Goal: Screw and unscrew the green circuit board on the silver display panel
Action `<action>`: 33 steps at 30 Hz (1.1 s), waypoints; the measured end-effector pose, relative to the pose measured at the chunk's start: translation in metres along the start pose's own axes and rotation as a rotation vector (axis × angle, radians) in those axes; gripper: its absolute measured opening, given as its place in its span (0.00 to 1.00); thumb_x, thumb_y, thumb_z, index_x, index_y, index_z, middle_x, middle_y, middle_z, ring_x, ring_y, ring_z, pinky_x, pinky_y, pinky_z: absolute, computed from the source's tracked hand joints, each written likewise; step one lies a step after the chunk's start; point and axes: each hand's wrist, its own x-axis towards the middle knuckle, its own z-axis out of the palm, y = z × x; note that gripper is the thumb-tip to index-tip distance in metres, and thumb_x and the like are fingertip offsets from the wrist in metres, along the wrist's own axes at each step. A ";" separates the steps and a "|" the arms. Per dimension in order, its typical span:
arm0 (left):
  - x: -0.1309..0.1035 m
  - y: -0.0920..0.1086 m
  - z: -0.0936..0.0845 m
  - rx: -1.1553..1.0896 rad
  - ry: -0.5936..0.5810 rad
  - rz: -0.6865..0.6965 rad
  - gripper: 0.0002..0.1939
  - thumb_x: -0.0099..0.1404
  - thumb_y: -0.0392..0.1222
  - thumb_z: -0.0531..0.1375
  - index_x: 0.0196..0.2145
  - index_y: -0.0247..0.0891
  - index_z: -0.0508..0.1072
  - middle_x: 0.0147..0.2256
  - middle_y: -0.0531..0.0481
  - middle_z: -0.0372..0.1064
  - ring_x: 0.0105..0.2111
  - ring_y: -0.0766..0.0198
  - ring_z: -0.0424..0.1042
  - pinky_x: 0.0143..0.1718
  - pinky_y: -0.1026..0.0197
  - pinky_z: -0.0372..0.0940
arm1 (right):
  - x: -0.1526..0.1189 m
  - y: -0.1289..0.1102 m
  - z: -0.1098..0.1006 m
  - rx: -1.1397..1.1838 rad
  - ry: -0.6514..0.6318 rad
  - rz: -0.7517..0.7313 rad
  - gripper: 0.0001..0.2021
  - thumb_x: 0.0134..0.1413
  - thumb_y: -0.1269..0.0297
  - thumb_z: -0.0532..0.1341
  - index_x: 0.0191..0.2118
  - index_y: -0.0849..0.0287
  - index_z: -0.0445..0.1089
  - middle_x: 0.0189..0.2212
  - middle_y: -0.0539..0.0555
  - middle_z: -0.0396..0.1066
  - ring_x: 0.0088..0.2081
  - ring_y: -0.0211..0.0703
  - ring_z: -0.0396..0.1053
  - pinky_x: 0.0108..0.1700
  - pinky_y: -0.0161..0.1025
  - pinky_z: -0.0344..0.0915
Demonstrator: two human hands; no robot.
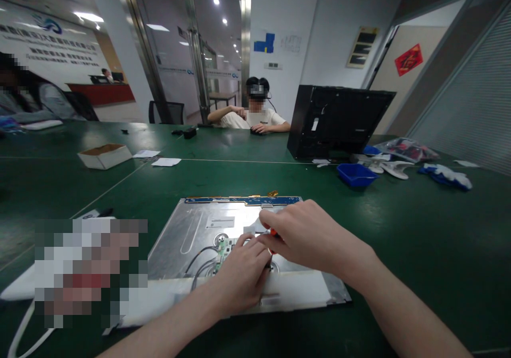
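Note:
A flat metal-backed display panel [191,219] lies on the table in front of me. A narrow blue circuit strip [215,200] runs along its far edge. My right hand [297,230] is closed around a screwdriver with a red handle [273,232], held upright over the panel; its tip is hidden. My left hand [245,270] rests on the panel below it, fingers bent together beside the screwdriver. What the left fingers pinch, if anything, is hidden. A small green circuit board [223,254] with dark cables [199,254] shows partly under the left hand.
A black monitor [339,124] stands beyond, with a blue tray [356,175] and gloves [445,176] at right. A shallow box [104,157] and papers [166,162] lie at far left. Across the green table [399,230] sits a person [257,114]; another is far left.

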 end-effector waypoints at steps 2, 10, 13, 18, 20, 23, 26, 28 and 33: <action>0.000 0.000 0.002 0.008 0.008 -0.004 0.11 0.60 0.33 0.53 0.41 0.39 0.69 0.42 0.46 0.69 0.45 0.55 0.66 0.55 0.48 0.51 | -0.002 0.003 -0.003 0.047 -0.035 -0.035 0.06 0.57 0.63 0.53 0.37 0.57 0.63 0.29 0.52 0.73 0.27 0.41 0.67 0.26 0.36 0.48; -0.001 -0.001 0.002 0.017 0.020 -0.008 0.10 0.59 0.32 0.53 0.38 0.39 0.69 0.39 0.47 0.69 0.43 0.55 0.66 0.54 0.47 0.51 | -0.005 0.007 -0.009 0.119 -0.079 -0.050 0.12 0.55 0.56 0.57 0.41 0.57 0.62 0.32 0.53 0.73 0.32 0.44 0.70 0.27 0.36 0.53; -0.001 0.000 0.001 0.003 0.017 0.002 0.07 0.59 0.32 0.53 0.34 0.38 0.69 0.39 0.47 0.70 0.43 0.56 0.67 0.55 0.47 0.50 | -0.002 0.003 -0.005 0.021 -0.054 0.031 0.14 0.58 0.50 0.54 0.38 0.56 0.65 0.27 0.53 0.73 0.28 0.45 0.70 0.25 0.36 0.50; -0.001 0.000 0.002 0.007 0.012 -0.011 0.09 0.60 0.33 0.54 0.39 0.38 0.69 0.42 0.45 0.69 0.46 0.55 0.66 0.55 0.47 0.50 | -0.003 0.003 -0.005 0.045 -0.041 -0.030 0.06 0.57 0.60 0.54 0.36 0.56 0.63 0.27 0.51 0.72 0.27 0.42 0.68 0.25 0.36 0.48; -0.001 0.000 0.003 0.013 0.009 -0.007 0.10 0.61 0.33 0.53 0.41 0.39 0.69 0.42 0.45 0.69 0.46 0.54 0.65 0.55 0.47 0.50 | -0.007 0.005 -0.008 0.119 -0.050 -0.091 0.07 0.53 0.65 0.57 0.39 0.57 0.62 0.31 0.51 0.72 0.29 0.41 0.67 0.26 0.36 0.50; -0.001 0.000 0.004 0.025 0.013 -0.003 0.11 0.62 0.33 0.53 0.42 0.39 0.69 0.42 0.45 0.69 0.46 0.54 0.65 0.55 0.47 0.50 | -0.010 0.005 -0.009 0.175 -0.051 -0.134 0.09 0.52 0.66 0.57 0.40 0.57 0.61 0.34 0.52 0.72 0.31 0.41 0.67 0.28 0.36 0.53; -0.001 -0.001 0.003 0.024 0.021 -0.013 0.11 0.61 0.32 0.53 0.41 0.40 0.69 0.42 0.47 0.69 0.46 0.55 0.66 0.56 0.47 0.50 | -0.008 0.003 -0.007 0.116 -0.022 -0.060 0.09 0.54 0.61 0.58 0.40 0.56 0.61 0.34 0.52 0.72 0.31 0.43 0.68 0.27 0.36 0.52; -0.001 -0.001 0.003 0.013 0.009 -0.006 0.10 0.61 0.31 0.53 0.38 0.39 0.69 0.42 0.48 0.70 0.45 0.56 0.66 0.56 0.48 0.49 | -0.006 0.001 -0.005 0.061 -0.024 -0.002 0.09 0.56 0.57 0.57 0.38 0.56 0.62 0.31 0.52 0.72 0.30 0.43 0.68 0.26 0.36 0.50; -0.001 -0.002 0.005 0.005 -0.001 0.002 0.10 0.61 0.32 0.54 0.40 0.38 0.69 0.42 0.46 0.70 0.46 0.55 0.66 0.57 0.47 0.47 | -0.008 0.003 -0.007 0.067 -0.056 -0.049 0.07 0.60 0.59 0.53 0.36 0.56 0.62 0.27 0.50 0.71 0.27 0.42 0.67 0.26 0.36 0.49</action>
